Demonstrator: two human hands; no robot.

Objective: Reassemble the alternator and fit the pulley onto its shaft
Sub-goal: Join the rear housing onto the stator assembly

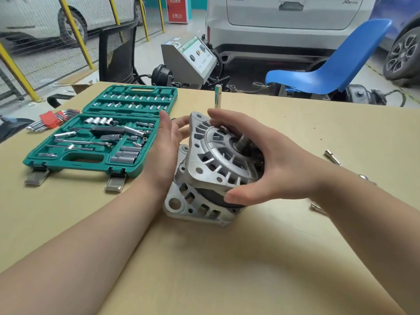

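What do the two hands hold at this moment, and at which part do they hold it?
Both hold the alternator. The right hand grips the rim of its front housing, fingers curled over the top and thumb at the near edge. The left hand rests open against its left side.

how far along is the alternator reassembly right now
Done: the front cover sits over the rear housing, tilted. In hand: the right hand grips the cover and the left hand steadies its side. Left: the shaft is bare; no pulley is visible.
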